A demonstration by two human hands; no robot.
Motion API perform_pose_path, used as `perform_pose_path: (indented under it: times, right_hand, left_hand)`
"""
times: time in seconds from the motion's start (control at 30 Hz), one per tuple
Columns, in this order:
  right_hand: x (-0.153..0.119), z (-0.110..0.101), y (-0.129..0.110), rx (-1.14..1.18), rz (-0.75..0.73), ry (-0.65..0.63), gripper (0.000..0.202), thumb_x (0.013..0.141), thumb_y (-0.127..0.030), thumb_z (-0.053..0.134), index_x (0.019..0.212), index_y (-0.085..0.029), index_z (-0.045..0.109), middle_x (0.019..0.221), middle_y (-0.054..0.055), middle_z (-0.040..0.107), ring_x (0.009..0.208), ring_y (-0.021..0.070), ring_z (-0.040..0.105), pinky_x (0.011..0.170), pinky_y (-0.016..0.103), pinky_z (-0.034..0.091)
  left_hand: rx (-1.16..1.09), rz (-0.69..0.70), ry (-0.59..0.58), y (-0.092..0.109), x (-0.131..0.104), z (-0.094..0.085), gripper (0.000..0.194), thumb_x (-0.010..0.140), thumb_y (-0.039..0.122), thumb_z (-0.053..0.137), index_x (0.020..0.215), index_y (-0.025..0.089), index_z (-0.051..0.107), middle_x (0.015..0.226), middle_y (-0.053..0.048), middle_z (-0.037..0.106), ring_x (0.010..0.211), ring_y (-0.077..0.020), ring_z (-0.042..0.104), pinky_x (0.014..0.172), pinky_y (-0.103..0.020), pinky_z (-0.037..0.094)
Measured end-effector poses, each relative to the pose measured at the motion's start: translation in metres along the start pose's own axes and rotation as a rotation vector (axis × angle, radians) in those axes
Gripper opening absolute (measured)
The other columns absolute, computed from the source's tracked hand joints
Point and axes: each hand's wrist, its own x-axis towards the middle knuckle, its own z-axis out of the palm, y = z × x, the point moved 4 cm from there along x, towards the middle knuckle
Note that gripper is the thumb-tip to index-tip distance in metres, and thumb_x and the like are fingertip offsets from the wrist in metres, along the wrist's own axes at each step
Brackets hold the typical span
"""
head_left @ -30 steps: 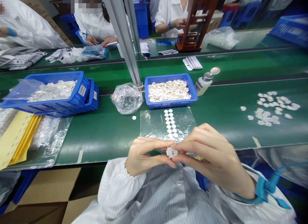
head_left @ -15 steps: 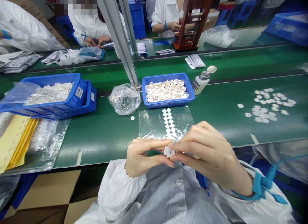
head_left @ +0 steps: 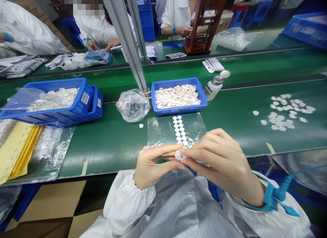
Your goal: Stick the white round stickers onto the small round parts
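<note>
Between the fingertips of both hands is a small round white disc (head_left: 180, 155) with a dark mark in its middle. My left hand (head_left: 155, 164) pinches it from the left, and my right hand (head_left: 222, 164) grips its right edge with thumb and fingers. Just beyond the hands, white round stickers (head_left: 179, 129) stand in two columns on a clear plastic sheet (head_left: 159, 132). Behind the sheet sits a blue bin (head_left: 167, 113) full of white and tan discs (head_left: 177, 95). My right wrist wears a blue strap (head_left: 272, 197).
Loose white pieces (head_left: 279, 120) lie on the green belt at the right. A pump bottle (head_left: 213, 88) stands beside the bin, a crumpled plastic bag (head_left: 133, 105) left of it. Stacked blue bins (head_left: 55, 118) and yellow sheets (head_left: 17, 149) are at left. A metal post (head_left: 130, 43) rises behind.
The disc has tilted, showing its face more edge-on, and has risen slightly with my fingertips. My right hand has shifted a little to the left.
</note>
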Motion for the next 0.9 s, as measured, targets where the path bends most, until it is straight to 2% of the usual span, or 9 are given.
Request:
perform_pose_path:
  times: [0.2,0.4,0.6,0.7,0.8,0.9]
  right_hand:
    - [-0.002,0.001,0.001,-0.032,0.002,0.002,0.011,0.085,-0.014,0.069,0.094,-0.017,0.063,0.073,-0.001,0.069,0.067,0.0113,0.055,0.068,0.031,0.039]
    - [-0.003,0.002,0.001,-0.057,0.001,0.014,0.012,0.085,-0.014,0.07,0.094,-0.018,0.063,0.073,-0.002,0.069,0.067,0.0116,0.056,0.068,0.032,0.038]
    - [-0.001,0.005,0.001,-0.096,0.002,0.022,0.01,0.086,-0.015,0.068,0.093,-0.019,0.062,0.073,-0.003,0.07,0.066,0.0113,0.057,0.069,0.032,0.039]
    - [-0.001,0.006,0.001,-0.105,0.0,0.041,0.009,0.086,-0.015,0.068,0.092,-0.019,0.063,0.072,-0.003,0.07,0.066,0.0112,0.057,0.068,0.032,0.038]
    - [-0.003,0.007,0.004,-0.042,0.031,0.039,0.01,0.088,-0.018,0.068,0.095,-0.021,0.062,0.076,-0.003,0.07,0.069,0.011,0.059,0.069,0.031,0.039]
    - [-0.007,0.01,0.011,0.155,0.174,0.015,0.018,0.087,-0.026,0.07,0.102,-0.021,0.06,0.084,0.0,0.069,0.076,0.0124,0.061,0.069,0.03,0.044]
  left_hand:
    - [-0.003,-0.08,0.005,-0.003,-0.002,0.0,0.051,0.065,-0.005,0.078,0.104,0.028,0.077,0.083,0.002,0.078,0.068,-0.0189,0.076,0.065,-0.017,0.064]
    - [0.001,-0.13,0.041,-0.004,-0.004,0.0,0.04,0.066,0.005,0.082,0.102,0.023,0.077,0.084,-0.002,0.078,0.072,-0.0228,0.076,0.068,-0.024,0.066]
    - [-0.021,-0.169,0.11,-0.003,-0.007,0.002,0.026,0.079,0.009,0.073,0.1,0.023,0.077,0.088,-0.002,0.079,0.08,-0.0196,0.076,0.071,-0.02,0.064]
    - [-0.001,-0.181,0.141,-0.003,-0.009,0.004,0.023,0.08,0.01,0.072,0.099,0.022,0.078,0.088,-0.002,0.079,0.078,-0.0187,0.076,0.07,-0.019,0.064]
    - [0.012,-0.17,0.169,-0.001,-0.009,0.005,0.021,0.08,0.012,0.073,0.098,0.022,0.078,0.086,-0.002,0.079,0.075,-0.0193,0.077,0.068,-0.021,0.065]
    - [-0.027,-0.165,0.168,0.0,-0.01,0.006,0.021,0.082,0.013,0.072,0.099,0.022,0.077,0.09,-0.003,0.079,0.08,-0.0218,0.077,0.071,-0.026,0.066]
